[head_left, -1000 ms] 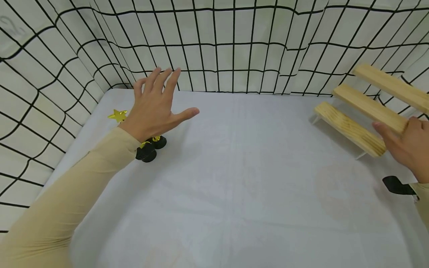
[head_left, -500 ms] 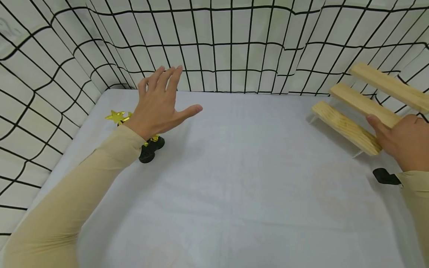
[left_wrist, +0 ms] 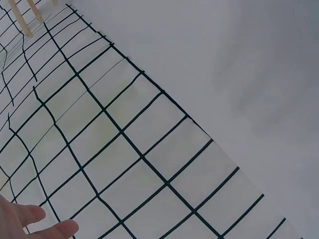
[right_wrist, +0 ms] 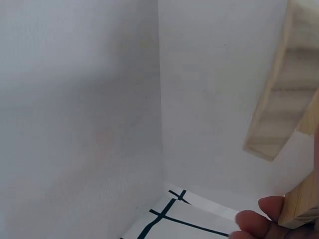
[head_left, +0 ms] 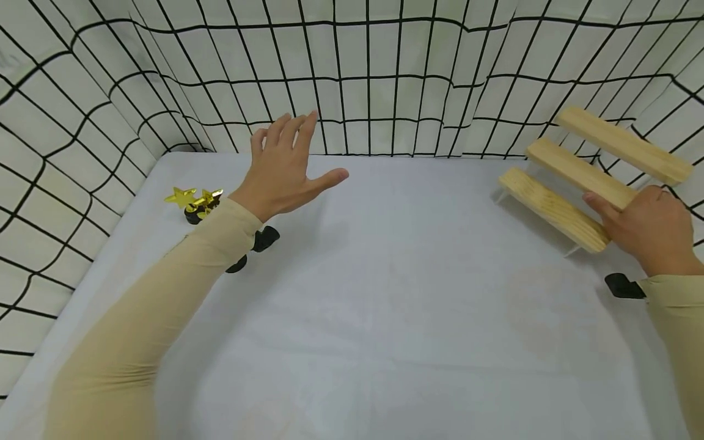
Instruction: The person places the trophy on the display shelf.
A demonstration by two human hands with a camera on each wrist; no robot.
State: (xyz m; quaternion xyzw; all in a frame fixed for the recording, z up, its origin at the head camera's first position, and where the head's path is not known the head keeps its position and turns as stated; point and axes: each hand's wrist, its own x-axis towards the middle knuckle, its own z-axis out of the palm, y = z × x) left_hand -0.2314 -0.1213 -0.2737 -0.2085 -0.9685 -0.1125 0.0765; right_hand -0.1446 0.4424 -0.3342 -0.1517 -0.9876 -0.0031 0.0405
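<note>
We see the left hand raised above the white table, fingers straight and spread, thumb out to the side, holding nothing; the left wrist view shows only two fingertips against the gridded cloth wall, which agrees with a free hand. Just beside and partly behind its beige sleeve stand small gold star trophies on black bases, near the table's left edge, with at least one more black base peeping out from under the forearm; how many trophies there are in all we cannot tell, since the arm covers part of the group. The right hand is well apart from the left, at the far right, resting on the stepped wooden riser with its fingers laid along the middle step; the right wrist view shows fingertips pressed against the end of a wooden slat, so we judge that it holds or steadies the riser, though how firmly the fingers close is not plain from either view. All three steps of the riser are bare, and every trophy we can see is on the table on the opposite side. As we judge it, the work is at its very beginning: the stand is being positioned or steadied, no trophy is lifted or set on a step, and everything to do with the trophies is left.
</note>
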